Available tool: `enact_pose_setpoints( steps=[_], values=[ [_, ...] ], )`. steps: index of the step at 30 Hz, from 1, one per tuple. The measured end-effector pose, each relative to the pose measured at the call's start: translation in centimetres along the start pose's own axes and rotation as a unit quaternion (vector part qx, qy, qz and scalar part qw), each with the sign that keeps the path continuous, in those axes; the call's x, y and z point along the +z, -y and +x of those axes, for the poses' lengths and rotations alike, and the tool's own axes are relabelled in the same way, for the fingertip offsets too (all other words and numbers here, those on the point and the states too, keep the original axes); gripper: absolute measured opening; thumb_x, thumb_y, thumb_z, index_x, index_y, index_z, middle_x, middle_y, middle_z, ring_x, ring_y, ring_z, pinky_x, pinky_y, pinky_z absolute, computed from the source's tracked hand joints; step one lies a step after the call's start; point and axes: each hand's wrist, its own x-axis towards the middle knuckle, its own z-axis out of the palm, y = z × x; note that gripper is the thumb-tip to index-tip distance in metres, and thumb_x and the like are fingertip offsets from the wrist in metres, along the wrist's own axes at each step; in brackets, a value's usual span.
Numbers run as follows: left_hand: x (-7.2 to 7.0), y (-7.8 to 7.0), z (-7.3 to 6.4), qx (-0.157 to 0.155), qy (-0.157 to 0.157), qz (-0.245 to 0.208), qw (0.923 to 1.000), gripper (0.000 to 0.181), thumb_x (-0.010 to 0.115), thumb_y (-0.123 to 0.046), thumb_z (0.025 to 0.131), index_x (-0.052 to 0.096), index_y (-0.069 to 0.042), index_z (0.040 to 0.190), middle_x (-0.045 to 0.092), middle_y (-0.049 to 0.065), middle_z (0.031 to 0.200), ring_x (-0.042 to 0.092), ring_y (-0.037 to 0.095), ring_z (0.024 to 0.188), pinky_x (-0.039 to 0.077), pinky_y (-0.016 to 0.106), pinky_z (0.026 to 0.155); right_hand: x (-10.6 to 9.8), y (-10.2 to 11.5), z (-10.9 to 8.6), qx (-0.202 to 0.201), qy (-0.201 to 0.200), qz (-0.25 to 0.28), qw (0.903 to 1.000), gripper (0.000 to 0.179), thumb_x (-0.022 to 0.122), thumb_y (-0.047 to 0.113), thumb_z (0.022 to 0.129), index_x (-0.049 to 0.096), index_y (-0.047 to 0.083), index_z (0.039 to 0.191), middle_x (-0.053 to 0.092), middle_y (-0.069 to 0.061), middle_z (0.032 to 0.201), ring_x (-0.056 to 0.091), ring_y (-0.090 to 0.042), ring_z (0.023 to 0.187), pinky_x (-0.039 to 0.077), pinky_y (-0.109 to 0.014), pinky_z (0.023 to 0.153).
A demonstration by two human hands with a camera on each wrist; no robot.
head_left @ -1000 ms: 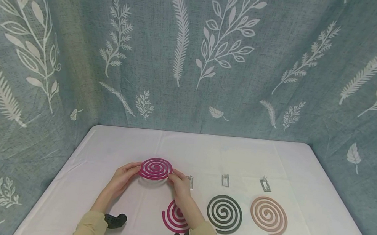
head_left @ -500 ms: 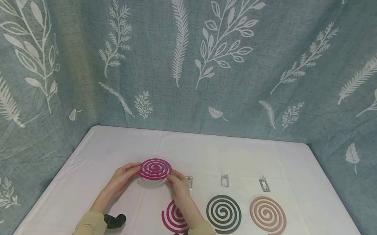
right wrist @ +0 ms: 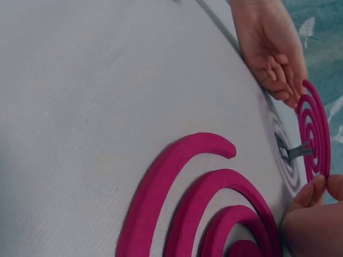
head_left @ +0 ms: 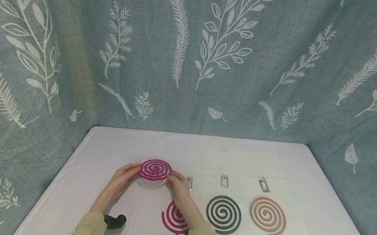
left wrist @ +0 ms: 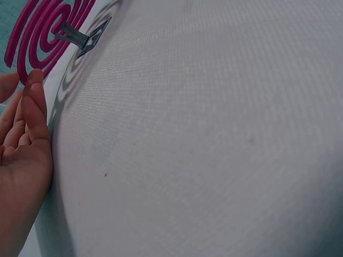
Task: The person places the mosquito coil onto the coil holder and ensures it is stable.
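Observation:
A pink mosquito coil lies nearly level above the table, its middle on the upright tab of a small metal stand. My left hand pinches the coil's left edge between thumb and fingers. On the opposite edge, my right hand pinches it the same way. In the right wrist view both hands flank the coil, and the stand shows beneath it. The head view hides that stand under the coil. Another pink coil lies flat below my right forearm, which partly covers it in the head view.
To the right, a dark green coil and a tan coil lie flat on the white-covered table. Behind them are metal stands, one partly behind my right hand. A patterned blue-green curtain surrounds the back and sides.

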Motion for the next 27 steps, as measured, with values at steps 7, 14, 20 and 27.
enact_pose_setpoints(
  steps=[7,14,20,27],
  values=[
    [-0.04,-0.06,-0.02,-0.008,-0.001,0.006,0.9999,0.047,0.054,-0.019,0.096,0.045,0.008,0.133,0.06,-0.006,0.113,0.055,-0.012,0.093,0.045,0.007,0.087,-0.1,0.03,-0.17,-0.003,0.004,0.005,1.0,0.045,0.057,0.004,0.089,0.047,-0.014,0.128,0.059,-0.026,0.116,0.062,-0.013,0.089,0.053,-0.031,0.089],
    [-0.09,-0.07,0.0,-0.007,0.0,0.004,1.0,0.047,0.053,-0.018,0.097,0.043,0.009,0.134,0.061,-0.009,0.109,0.055,-0.012,0.093,0.045,0.007,0.087,-0.02,0.23,-0.27,-0.004,0.004,0.007,1.0,0.044,0.057,0.005,0.089,0.047,-0.013,0.128,0.06,-0.024,0.116,0.061,-0.011,0.089,0.053,-0.029,0.089],
    [-0.12,0.0,-0.03,-0.007,0.0,0.008,0.9999,0.048,0.054,-0.02,0.097,0.044,0.008,0.134,0.06,-0.007,0.112,0.055,-0.012,0.094,0.044,0.007,0.087,-0.05,0.03,-0.21,-0.002,0.003,0.006,1.0,0.045,0.058,0.006,0.088,0.047,-0.012,0.128,0.06,-0.024,0.116,0.062,-0.011,0.088,0.052,-0.03,0.09],
    [-0.13,0.02,-0.06,-0.006,0.0,0.006,1.0,0.048,0.054,-0.021,0.097,0.043,0.008,0.134,0.059,-0.007,0.113,0.055,-0.013,0.094,0.044,0.007,0.088,-0.05,0.07,-0.21,0.002,0.004,0.008,1.0,0.045,0.058,0.006,0.088,0.048,-0.012,0.128,0.06,-0.023,0.116,0.061,-0.009,0.087,0.053,-0.028,0.088]
  ],
)
